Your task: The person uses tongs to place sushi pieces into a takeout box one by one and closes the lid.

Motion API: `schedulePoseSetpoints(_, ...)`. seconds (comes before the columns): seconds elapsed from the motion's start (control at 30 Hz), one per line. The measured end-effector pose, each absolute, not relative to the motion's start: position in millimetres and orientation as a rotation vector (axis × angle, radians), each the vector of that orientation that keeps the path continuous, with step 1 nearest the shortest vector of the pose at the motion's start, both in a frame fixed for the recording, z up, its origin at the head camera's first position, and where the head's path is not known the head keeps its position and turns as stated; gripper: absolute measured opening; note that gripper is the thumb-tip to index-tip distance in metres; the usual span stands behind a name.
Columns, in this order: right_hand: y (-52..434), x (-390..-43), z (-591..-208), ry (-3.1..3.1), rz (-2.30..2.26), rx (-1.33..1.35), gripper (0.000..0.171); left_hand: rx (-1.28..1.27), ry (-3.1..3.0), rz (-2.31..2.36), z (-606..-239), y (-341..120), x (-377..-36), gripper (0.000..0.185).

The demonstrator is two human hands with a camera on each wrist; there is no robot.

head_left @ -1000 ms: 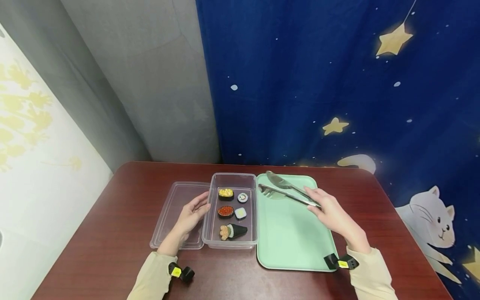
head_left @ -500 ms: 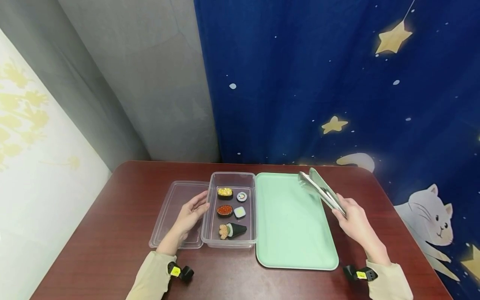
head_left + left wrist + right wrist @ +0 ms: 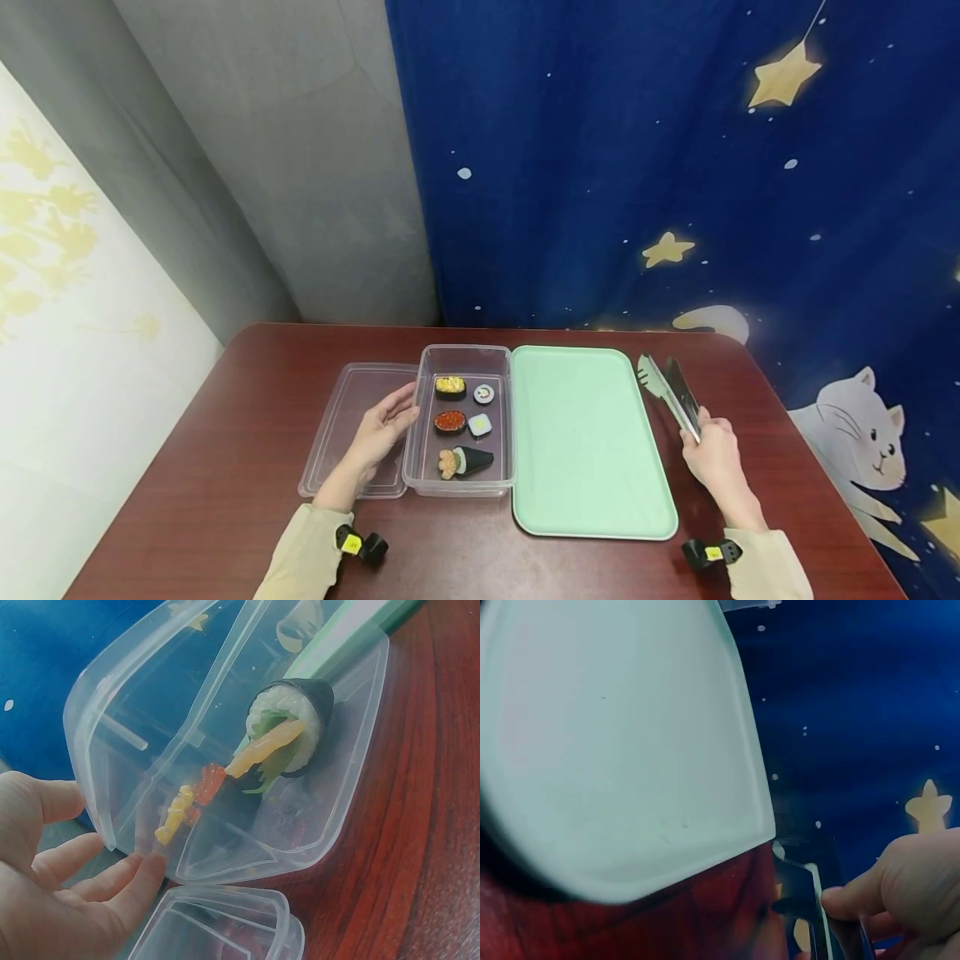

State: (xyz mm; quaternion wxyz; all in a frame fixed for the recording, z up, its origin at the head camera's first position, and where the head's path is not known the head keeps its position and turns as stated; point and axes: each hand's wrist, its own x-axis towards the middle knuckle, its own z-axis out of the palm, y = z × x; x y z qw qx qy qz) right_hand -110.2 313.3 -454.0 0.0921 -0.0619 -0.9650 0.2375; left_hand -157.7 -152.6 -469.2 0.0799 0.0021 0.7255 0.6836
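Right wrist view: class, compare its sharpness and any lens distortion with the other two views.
Right wrist view: the green tray is soft, out of focus and bulging; the tongs are dark. Left wrist view: the clear container and its cone roll are fairly sharp, with mild glare. Head view: evenly lit, straight edges bowed by the wide lens.

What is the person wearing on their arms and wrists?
Both arms have long, pale beige sleeves. A small black gadget with a yellow tag is strapped on each wrist, by the left hand and by the right hand. The hands are bare: no gloves, and no rings can be made out.
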Motion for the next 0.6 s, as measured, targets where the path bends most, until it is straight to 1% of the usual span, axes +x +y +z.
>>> schedulePoseSetpoints(0.13,312.5,-111.9,-458.2,-2.943,0.685,-0.253,0.057,0.009,2.152,2.052,-468.5,-152.3,-157.2,0.051)
schedulePoseSetpoints(0.37,306.5,-114.8,-461.4,-3.081,0.663,-0.319,0.069,0.007,2.148,2.052,-467.9,-151.5,-156.7,0.052)
schedulePoseSetpoints(0.6,300.8,-116.6,-461.4,-3.118,0.64,-0.363,0.074,0.008,2.137,2.078,-469.8,-150.8,-157.6,0.05)
